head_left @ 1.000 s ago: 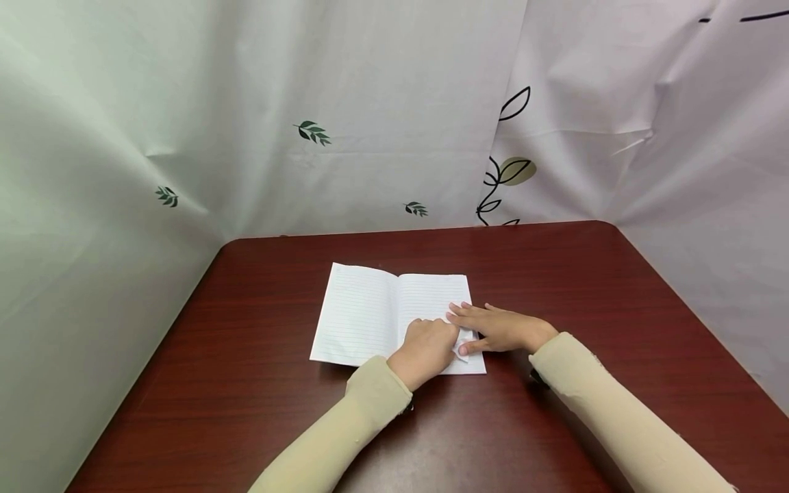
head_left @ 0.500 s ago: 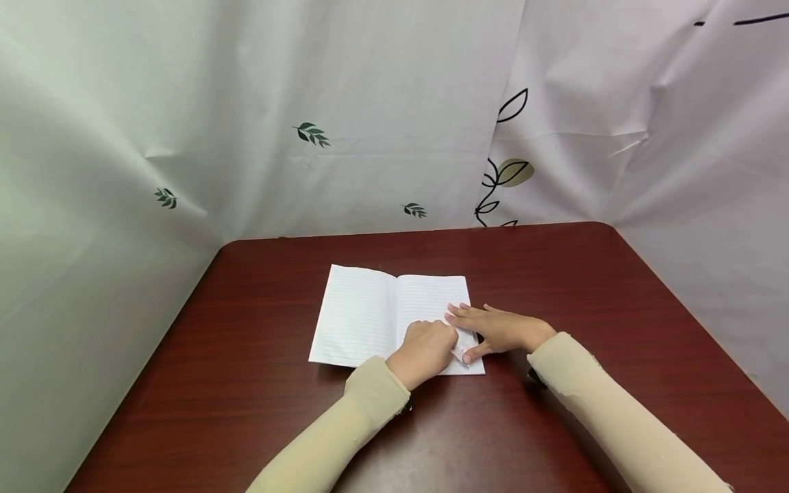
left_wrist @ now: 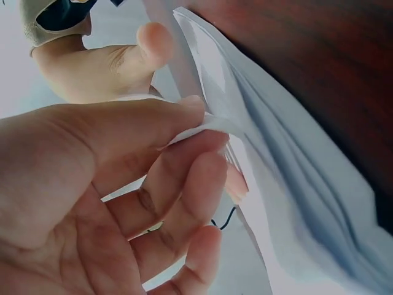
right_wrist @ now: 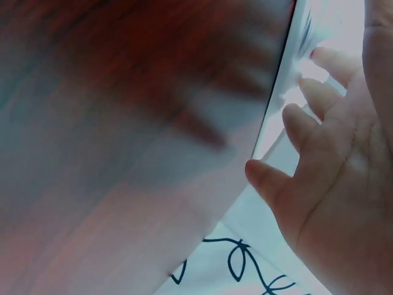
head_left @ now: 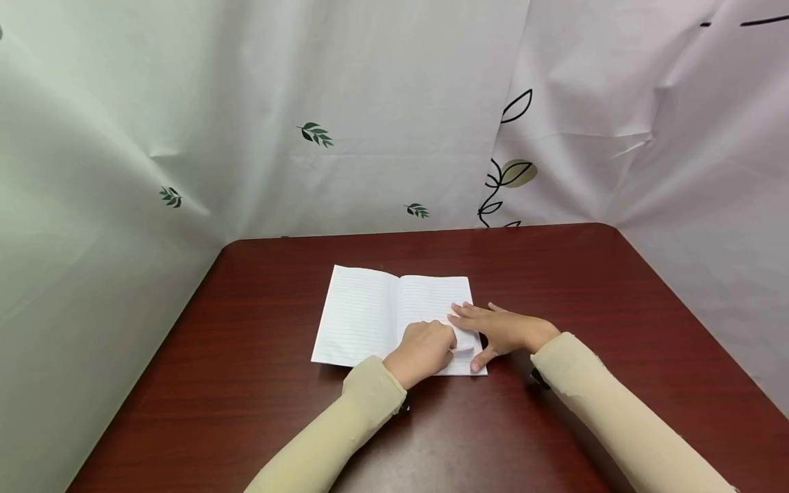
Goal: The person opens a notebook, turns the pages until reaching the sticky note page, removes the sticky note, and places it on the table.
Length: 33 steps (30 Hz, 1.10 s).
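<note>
Head view. An open lined notebook (head_left: pixel 394 316) lies flat on the dark red table (head_left: pixel 555 274), its near right corner directly under both hands. Compared with the frames half a second and one second earlier, the right hand (head_left: pixel 502 330) has kept its fingers flat on the right page while its thumb has slid nearer, to the page's bottom edge; the lifted page corner (head_left: pixel 464 349), formerly raised between the hands, now lies lower and more folded toward the left hand (head_left: pixel 424 350). This suggests the corner is being bent or creased rather than the page turned. The left hand is curled, knuckles up, pinching that corner; the right hand is spread and pressing, just right of and touching distance from the left. Both forearms, in beige sleeves (head_left: pixel 345 438), reach in from the near edge.

Left wrist view. Thumb and forefinger of the left hand (left_wrist: pixel 123 184) close on a thin curl of paper, the page corner (left_wrist: pixel 209 123); the remaining fingers are bent beneath it. The right thumb shows just beyond, beside the page stack.

Right wrist view. The right hand (right_wrist: pixel 331 160) holds nothing: its fingers are extended and slightly parted, resting against the notebook (right_wrist: pixel 288 74) edge, with blurred table surface to their left.
</note>
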{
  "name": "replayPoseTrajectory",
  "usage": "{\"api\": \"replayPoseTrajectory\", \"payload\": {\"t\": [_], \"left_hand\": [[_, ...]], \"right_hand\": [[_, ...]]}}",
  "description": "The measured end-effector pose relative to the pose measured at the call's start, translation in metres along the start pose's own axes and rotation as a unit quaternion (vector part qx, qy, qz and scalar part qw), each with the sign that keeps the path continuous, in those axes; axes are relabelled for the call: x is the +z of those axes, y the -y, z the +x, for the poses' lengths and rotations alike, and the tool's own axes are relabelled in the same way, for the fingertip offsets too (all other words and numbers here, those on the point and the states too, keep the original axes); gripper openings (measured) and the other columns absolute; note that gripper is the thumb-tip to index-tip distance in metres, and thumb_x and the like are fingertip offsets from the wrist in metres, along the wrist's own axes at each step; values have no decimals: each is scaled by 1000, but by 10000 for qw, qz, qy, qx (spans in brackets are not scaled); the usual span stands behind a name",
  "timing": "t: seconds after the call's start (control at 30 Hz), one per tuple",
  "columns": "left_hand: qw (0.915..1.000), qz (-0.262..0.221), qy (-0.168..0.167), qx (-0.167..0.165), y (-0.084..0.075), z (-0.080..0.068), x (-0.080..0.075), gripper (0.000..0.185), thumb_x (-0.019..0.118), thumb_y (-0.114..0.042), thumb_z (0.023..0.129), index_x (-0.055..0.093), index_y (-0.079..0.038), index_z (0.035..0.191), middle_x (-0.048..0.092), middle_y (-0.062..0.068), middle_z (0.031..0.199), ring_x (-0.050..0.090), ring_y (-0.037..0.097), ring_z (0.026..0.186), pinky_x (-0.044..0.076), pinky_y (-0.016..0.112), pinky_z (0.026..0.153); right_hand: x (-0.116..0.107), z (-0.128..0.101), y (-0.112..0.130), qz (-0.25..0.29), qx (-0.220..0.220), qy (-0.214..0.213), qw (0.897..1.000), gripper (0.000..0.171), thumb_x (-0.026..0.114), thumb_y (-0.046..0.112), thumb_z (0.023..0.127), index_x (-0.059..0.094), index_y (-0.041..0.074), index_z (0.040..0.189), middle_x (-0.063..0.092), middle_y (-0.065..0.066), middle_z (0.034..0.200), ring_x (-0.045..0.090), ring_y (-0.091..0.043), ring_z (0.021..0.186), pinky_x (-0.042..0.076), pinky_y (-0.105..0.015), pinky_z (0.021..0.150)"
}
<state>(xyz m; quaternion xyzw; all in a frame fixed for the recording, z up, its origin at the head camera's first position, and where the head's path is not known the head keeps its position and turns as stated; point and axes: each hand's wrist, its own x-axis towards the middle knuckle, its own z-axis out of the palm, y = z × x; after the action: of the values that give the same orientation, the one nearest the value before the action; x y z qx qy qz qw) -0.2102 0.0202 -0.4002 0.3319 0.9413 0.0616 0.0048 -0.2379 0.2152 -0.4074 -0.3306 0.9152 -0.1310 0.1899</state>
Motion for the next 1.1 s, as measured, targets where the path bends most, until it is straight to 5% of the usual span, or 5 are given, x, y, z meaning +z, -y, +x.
{"api": "replayPoseTrajectory", "payload": {"t": [0.47,0.67,0.77,0.87,1.1], "left_hand": [[9925,-1129,174,-431,16,-2,-6,20,66,-15,80,77,-15,97,58,-9,60,48,6,54,38,26,50],[9850,-1651,-21,-508,27,-5,-8,4,65,-15,78,68,-14,75,42,-10,52,40,6,50,31,23,45],[9815,-1834,-145,-528,32,-7,-9,23,65,-15,77,48,-16,60,36,-10,51,35,6,48,26,23,45],[9757,-2080,-262,-635,36,-8,-11,35,65,-14,76,36,-17,57,34,-8,52,34,7,48,26,23,46],[9567,-2715,-554,-897,46,-9,-12,34,64,-10,77,37,-15,58,42,-4,56,37,8,51,30,20,47]], "right_hand": [[-4,0,-2,147,524,-596,9967,111,70,51,80,11,-14,147,9,-30,156,11,-44,145,15,-63,112],[-5,1,-4,231,627,-739,9950,110,70,48,82,8,-18,145,6,-36,154,10,-48,144,17,-62,112],[-4,2,-6,232,684,-725,9948,109,68,49,83,8,-18,145,5,-36,154,10,-48,144,17,-62,112],[-3,2,-7,287,758,-640,9947,108,67,50,84,8,-18,145,6,-36,154,9,-47,144,17,-61,112],[0,0,-8,260,758,-541,9953,105,66,50,85,11,-17,146,10,-35,154,12,-47,144,17,-63,111]]}}
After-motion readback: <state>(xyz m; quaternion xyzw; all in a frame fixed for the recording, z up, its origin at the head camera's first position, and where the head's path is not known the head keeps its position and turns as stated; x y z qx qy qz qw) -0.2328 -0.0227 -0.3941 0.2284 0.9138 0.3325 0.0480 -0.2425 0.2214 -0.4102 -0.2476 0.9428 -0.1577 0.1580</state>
